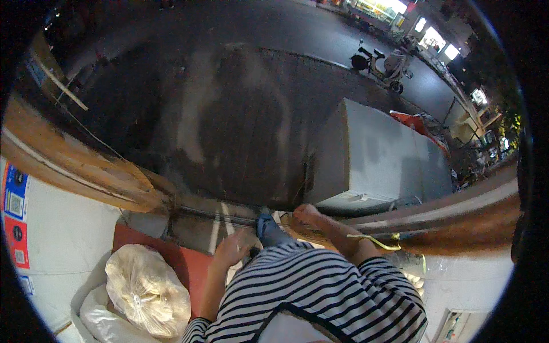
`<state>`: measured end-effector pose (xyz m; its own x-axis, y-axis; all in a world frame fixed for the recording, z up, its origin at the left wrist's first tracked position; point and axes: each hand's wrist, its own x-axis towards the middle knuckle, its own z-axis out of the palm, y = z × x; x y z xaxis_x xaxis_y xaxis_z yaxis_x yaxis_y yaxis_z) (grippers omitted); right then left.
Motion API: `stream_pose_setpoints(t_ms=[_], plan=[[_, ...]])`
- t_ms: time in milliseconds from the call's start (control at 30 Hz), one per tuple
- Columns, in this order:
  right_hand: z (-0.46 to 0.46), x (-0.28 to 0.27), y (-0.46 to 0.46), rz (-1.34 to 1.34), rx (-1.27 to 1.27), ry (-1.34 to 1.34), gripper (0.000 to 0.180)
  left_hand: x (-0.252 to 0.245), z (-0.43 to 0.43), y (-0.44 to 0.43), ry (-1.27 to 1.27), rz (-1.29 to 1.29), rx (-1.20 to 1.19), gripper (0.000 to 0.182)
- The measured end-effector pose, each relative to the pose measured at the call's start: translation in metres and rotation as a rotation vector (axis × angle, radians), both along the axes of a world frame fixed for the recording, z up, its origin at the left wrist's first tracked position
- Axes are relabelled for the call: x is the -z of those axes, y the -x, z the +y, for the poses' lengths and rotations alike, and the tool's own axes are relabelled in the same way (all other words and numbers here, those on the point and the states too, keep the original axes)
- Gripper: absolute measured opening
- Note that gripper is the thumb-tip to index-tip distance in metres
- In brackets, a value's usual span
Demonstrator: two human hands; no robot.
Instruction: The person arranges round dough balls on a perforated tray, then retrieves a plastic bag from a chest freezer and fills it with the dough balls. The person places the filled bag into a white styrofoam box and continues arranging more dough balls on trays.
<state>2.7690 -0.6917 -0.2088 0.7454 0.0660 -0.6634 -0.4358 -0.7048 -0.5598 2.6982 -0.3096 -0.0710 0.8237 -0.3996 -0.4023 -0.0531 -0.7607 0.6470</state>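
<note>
In the lower middle of the head view, my left hand (233, 248) hangs low beside my striped shirt (300, 278), fingers pointing down towards the doorway floor. Whether it touches anything cannot be made out. My right hand (305, 213) reaches forward, close to the near bottom edge of a large grey metal cabinet (381, 154); its fingers are blurred, and what it may hold is hidden. Between the two hands one leg and a dark shoe (265, 221) show at the sill. A tied, translucent plastic bag (148, 291) with pale contents lies at the lower left.
The red mat (197, 266) lies beside the bag. A door frame (450, 214) curves along both sides. White panels with printed code stickers (16, 206) stand at left. Outside, dark paving (240, 107) leads to a road with a parked electric scooter (381, 66) and lit shopfronts.
</note>
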Motion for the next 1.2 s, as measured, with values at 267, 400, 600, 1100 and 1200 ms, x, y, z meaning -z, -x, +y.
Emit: stream_pose_setpoints(t_ms=[267,400,600,1100,1200], plan=[[-0.158,0.037,-0.129,0.274,0.789,-0.483,0.020,0.050,-0.033,-0.129,0.116,0.060,-0.422,0.057],[-0.226,0.072,-0.161,0.248,0.854,-0.629,0.018,0.109,-0.041,-0.195,0.188,0.053,-0.525,0.051],[-0.233,0.141,-0.172,0.101,0.654,-0.174,0.049,0.182,-0.041,-0.280,0.262,0.331,-0.642,0.053],[-0.271,0.099,-0.432,-0.319,0.971,-0.195,0.035,0.219,-0.261,-0.815,0.291,0.087,-0.048,0.051],[-0.287,0.058,-0.478,-0.497,1.001,-0.089,0.035,0.178,-0.371,-0.869,0.395,0.119,0.215,0.049]])
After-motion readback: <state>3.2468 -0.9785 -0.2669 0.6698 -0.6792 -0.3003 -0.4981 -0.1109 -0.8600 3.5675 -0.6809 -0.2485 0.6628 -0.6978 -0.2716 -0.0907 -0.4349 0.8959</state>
